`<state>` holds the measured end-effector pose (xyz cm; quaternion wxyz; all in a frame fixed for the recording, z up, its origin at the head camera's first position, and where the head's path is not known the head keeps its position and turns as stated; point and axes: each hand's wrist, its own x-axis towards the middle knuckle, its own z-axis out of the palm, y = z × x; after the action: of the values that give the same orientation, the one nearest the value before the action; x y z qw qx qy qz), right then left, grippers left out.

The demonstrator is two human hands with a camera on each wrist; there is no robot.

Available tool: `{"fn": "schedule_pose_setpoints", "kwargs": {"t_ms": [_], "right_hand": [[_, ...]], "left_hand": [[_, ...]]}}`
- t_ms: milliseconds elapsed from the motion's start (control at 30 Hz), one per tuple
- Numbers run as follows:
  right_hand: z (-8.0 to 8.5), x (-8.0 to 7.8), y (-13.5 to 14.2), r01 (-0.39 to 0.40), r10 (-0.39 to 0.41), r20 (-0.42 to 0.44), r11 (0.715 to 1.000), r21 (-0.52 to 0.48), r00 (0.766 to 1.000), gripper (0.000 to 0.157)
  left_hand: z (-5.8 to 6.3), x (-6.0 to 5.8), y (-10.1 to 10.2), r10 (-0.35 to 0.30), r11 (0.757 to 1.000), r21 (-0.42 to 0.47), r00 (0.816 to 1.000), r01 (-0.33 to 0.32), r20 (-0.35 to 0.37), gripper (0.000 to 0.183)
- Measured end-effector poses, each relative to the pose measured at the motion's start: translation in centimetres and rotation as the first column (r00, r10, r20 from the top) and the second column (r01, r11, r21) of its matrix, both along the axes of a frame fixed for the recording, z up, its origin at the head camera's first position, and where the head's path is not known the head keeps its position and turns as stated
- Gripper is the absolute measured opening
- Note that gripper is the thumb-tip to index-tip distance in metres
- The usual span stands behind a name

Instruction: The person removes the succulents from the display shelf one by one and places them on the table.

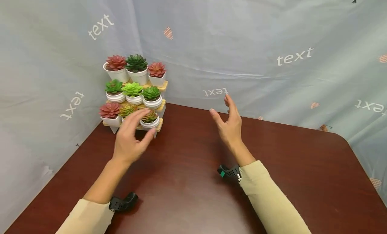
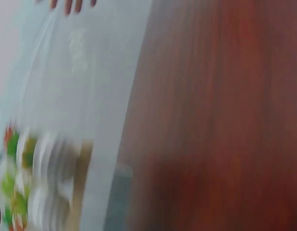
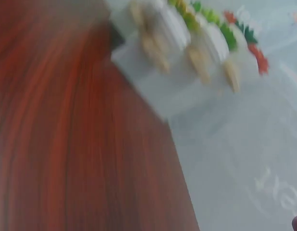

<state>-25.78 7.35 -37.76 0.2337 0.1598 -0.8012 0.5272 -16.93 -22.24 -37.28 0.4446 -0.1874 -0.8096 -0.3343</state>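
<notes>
A tiered stand with pale wooden shelves [image 1: 163, 85] holds several potted succulents at the table's back left. Red succulents and a dark green succulent [image 1: 136, 63] are on top; green ones, including a bright green succulent [image 1: 132, 89], fill the middle. My left hand [image 1: 128, 141] is raised in front of the bottom shelf, fingers gently bent, thumb apart, holding nothing. It overlaps part of an olive-yellow succulent [image 1: 128, 109] in the head view. Farther right, my right hand [image 1: 230, 126] hovers with thumb and fingers spread, nothing between them. Both wrist views blur the white pots [image 2: 50, 207].
The dark red-brown table [image 1: 187, 180] reaches to a pale blue-grey curtain [image 1: 217, 42] printed with lettering, at the back and left. Black straps [image 1: 122, 203] circle both wrists below light sleeves. The table's right corner is rounded.
</notes>
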Motion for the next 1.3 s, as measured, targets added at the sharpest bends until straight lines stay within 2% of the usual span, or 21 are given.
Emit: {"fn": "schedule_pose_setpoints", "kwargs": {"t_ms": [33, 67, 133, 200, 267, 333, 433, 500, 533, 633, 700, 767, 867, 933, 1033, 1133, 1200, 1300], "right_hand": [[-0.1, 0.2, -0.9, -0.014, 0.014, -0.003, 0.999, -0.041, 1.0, 0.072], [-0.2, 0.3, -1.9, -0.029, 0.029, -0.004, 0.996, -0.082, 1.0, 0.07], [-0.4, 0.6, -3.7, -0.057, 0.058, 0.002, 0.985, -0.162, 0.998, 0.065], [-0.8, 0.9, -5.5, -0.083, 0.088, 0.014, 0.972, -0.22, 0.996, 0.062], [-1.2, 1.2, -7.3, -0.112, 0.125, 0.033, 0.959, -0.26, 0.992, 0.061], [-1.8, 1.5, -8.8, -0.13, 0.152, 0.06, 0.951, -0.281, 0.987, 0.061], [-3.0, 2.1, -10.9, -0.165, 0.205, 0.098, 0.934, -0.316, 0.974, 0.064], [-4.0, 2.5, -12.3, -0.195, 0.251, 0.123, 0.917, -0.348, 0.96, 0.067], [-4.1, 3.0, -12.8, -0.214, 0.281, 0.138, 0.904, -0.369, 0.95, 0.068], [-5.4, 3.1, -14.3, -0.261, 0.354, 0.199, 0.888, -0.379, 0.914, 0.073], [-5.9, 3.1, -14.9, -0.291, 0.39, 0.246, 0.887, -0.359, 0.887, 0.076], [-6.7, 2.6, -15.3, -0.324, 0.407, 0.277, 0.897, -0.3, 0.871, 0.08], [-6.9, 2.4, -15.7, -0.369, 0.426, 0.305, 0.901, -0.228, 0.851, 0.085], [-7.0, 2.3, -16.1, -0.389, 0.433, 0.322, 0.901, -0.195, 0.842, 0.09], [-7.1, 2.2, -16.7, -0.389, 0.432, 0.356, 0.902, -0.189, 0.829, 0.095], [-7.0, 2.2, -17.4, -0.365, 0.403, 0.371, 0.915, -0.172, 0.836, 0.096], [-6.9, 2.2, -17.7, -0.34, 0.372, 0.36, 0.928, -0.15, 0.856, 0.094], [-6.9, 2.2, -18.2, -0.304, 0.336, 0.326, 0.941, -0.146, 0.883, 0.088]], "left_hand": [[-0.2, 0.4, -1.0, 0.063, 0.993, 0.103, 0.997, -0.059, -0.039, 0.045], [-0.3, 0.8, -1.9, 0.131, 0.972, 0.201, 0.99, -0.117, -0.055, 0.04], [-0.7, 1.2, -3.6, 0.258, 0.9, 0.371, 0.966, -0.229, -0.029, 0.037], [-1.1, 1.4, -4.9, 0.339, 0.814, 0.487, 0.94, -0.318, 0.046, 0.038], [-1.7, 1.7, -6.1, 0.345, 0.753, 0.543, 0.925, -0.373, 0.157, 0.045], [-2.5, 1.6, -7.1, 0.285, 0.735, 0.556, 0.921, -0.388, 0.267, 0.058], [-3.9, 1.1, -8.8, 0.113, 0.754, 0.562, 0.91, -0.34, 0.399, 0.084], [-4.8, 0.5, -9.8, 0.013, 0.775, 0.552, 0.882, -0.306, 0.47, 0.097], [-5.2, 0.3, -10.3, -0.027, 0.782, 0.548, 0.862, -0.297, 0.506, 0.102], [-5.8, -0.2, -11.2, -0.071, 0.819, 0.496, 0.807, -0.289, 0.587, 0.107], [-5.9, -0.6, -11.8, -0.062, 0.847, 0.444, 0.775, -0.293, 0.629, 0.107], [-6.0, -0.9, -12.4, -0.042, 0.873, 0.397, 0.767, -0.283, 0.64, 0.105], [-6.2, -1.7, -13.1, -0.017, 0.903, 0.336, 0.758, -0.268, 0.652, 0.102], [-6.3, -2.1, -13.4, -0.003, 0.916, 0.303, 0.751, -0.262, 0.66, 0.1], [-6.5, -2.5, -13.7, 0.027, 0.928, 0.253, 0.727, -0.274, 0.687, 0.096], [-6.4, -2.9, -14.0, 0.049, 0.937, 0.208, 0.694, -0.281, 0.718, 0.093], [-6.1, -3.2, -14.1, 0.06, 0.942, 0.183, 0.677, -0.282, 0.733, 0.093], [-5.8, -3.5, -14.5, 0.058, 0.945, 0.177, 0.674, -0.275, 0.737, 0.092]]}}
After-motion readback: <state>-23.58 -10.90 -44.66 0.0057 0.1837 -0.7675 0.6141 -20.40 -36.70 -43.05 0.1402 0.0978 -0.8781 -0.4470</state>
